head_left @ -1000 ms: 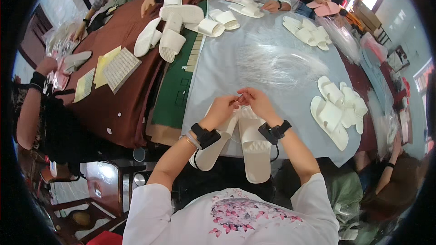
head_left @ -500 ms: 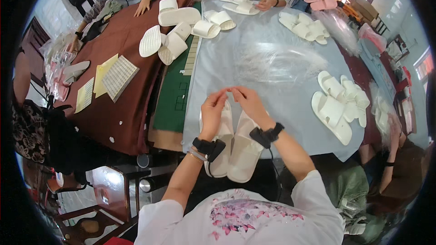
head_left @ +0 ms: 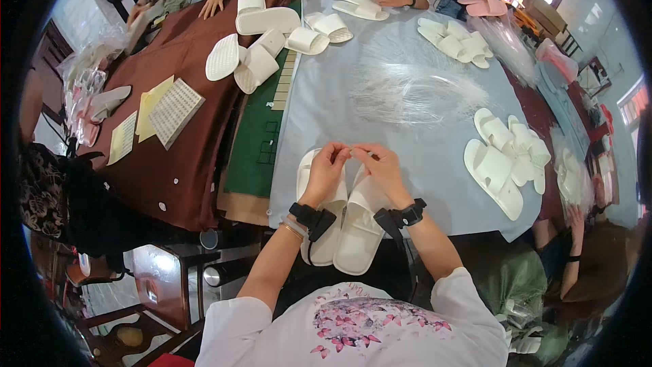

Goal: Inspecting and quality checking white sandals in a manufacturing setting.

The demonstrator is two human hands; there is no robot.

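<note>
A pair of white slippers lies side by side before me at the table's near edge, heels toward me: a left slipper and a right slipper. My left hand and my right hand meet above their front straps. The fingertips of both are pinched together. Whatever they hold between them is too small to make out. My hands and wrists hide part of both straps. Beyond them, a spread of thin clear strands lies on the grey-blue cloth.
More white slippers lie to the right, far right and far left. Sticker sheets rest on the brown cloth. Across the table a person handles a white slipper; another person holds a pink slipper.
My pinched hands have come slightly nearer to me, still joined at the fingertips. Across the table, the person's hands have shifted around the white slipper.
</note>
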